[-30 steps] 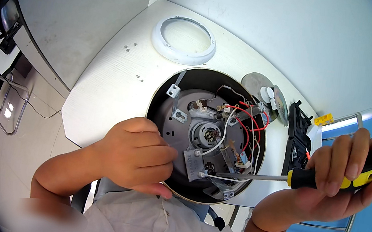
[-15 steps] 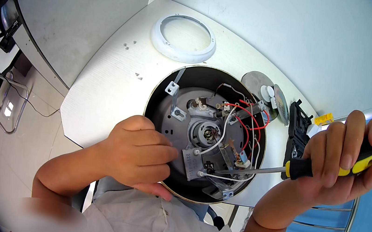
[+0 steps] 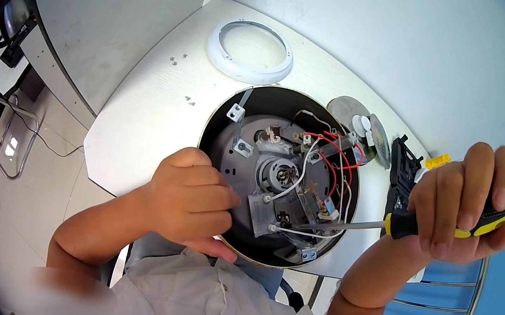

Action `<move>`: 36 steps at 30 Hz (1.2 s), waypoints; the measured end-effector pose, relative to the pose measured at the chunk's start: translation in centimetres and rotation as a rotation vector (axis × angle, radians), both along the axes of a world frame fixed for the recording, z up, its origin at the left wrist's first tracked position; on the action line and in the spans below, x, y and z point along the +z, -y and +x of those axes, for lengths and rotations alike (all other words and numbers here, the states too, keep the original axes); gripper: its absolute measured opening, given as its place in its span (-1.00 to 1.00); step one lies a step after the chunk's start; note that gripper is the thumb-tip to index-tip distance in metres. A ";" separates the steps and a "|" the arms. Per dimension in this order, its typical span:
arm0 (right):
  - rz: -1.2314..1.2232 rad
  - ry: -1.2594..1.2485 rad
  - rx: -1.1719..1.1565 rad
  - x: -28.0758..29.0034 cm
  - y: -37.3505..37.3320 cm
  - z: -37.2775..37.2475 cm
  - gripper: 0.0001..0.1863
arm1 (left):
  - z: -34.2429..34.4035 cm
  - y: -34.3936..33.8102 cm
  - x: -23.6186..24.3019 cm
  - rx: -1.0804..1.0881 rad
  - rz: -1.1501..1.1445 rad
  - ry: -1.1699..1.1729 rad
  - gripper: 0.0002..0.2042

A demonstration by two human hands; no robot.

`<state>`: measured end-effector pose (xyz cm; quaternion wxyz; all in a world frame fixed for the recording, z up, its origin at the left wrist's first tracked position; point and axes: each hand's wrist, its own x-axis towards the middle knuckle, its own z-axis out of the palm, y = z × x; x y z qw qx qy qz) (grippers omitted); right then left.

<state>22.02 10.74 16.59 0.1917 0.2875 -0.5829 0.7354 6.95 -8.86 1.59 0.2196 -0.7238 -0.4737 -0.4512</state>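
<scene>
1. Head view, and the round metal housing (image 3: 280, 102) sits open side up at the near edge of the surface (image 3: 135, 126), right against the person, presumably so both hands can get at its insides.
2. Look at the left hand (image 3: 193, 197): curled over the housing's near-left rim, fingers folded to the inside, thumb along the outer edge. That grasp looks meant to brace the shell.
3. The right hand (image 3: 458, 207) is out beyond the right rim, fingers wrapped round the handle of a yellow-and-black screwdriver (image 3: 358, 225). Its shaft crosses the rim at a low slant, a good way to reach past the wall.
4. The tip is down beside a pale rectangular box (image 3: 260, 217), near the motor (image 3: 279, 175); whether it touches anything, I can't tell.
5. Red wires (image 3: 362, 154) loop along the far-right inner wall, above where the shaft runs.
6. Far side now: a white ring (image 3: 245, 74) lies flat, small screws (image 3: 174, 62) scattered to its left, apart perhaps so they don't roll under the housing. To the right, an open black tool case (image 3: 406, 160) stays handy for the right hand.
</scene>
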 end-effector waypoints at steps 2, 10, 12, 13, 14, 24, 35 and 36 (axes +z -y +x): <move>-0.021 -0.008 0.049 -0.1 -0.2 -0.3 -0.71 | 0.1 0.0 0.0 0.000 0.001 0.003 -0.58; 0.045 -0.063 0.137 0.1 0.6 -0.7 -0.71 | 0.3 0.0 -0.4 0.003 0.036 0.028 -0.59; 0.055 -0.054 0.136 0.0 0.5 -0.8 -0.71 | 0.3 0.0 -0.3 0.000 0.036 0.028 -0.59; 0.057 -0.030 0.135 0.2 0.4 -0.8 -0.70 | 0.3 0.0 -0.3 -0.001 0.036 0.028 -0.59; 0.058 -0.006 0.136 0.2 0.3 -0.8 -0.68 | 0.3 0.0 -0.3 -0.001 0.035 0.029 -0.59; 0.131 -0.064 -0.530 -0.5 4.7 2.2 -0.50 | -0.1 0.4 -0.7 0.010 -0.058 -0.016 -0.56; 0.096 -0.121 -0.602 -0.8 6.1 1.2 -0.72 | -2.1 0.3 0.7 -0.074 -0.171 -0.121 -0.54; 0.047 -0.118 -0.584 -1.1 6.3 1.4 -0.72 | -2.1 0.2 0.7 -0.084 -0.168 -0.132 -0.53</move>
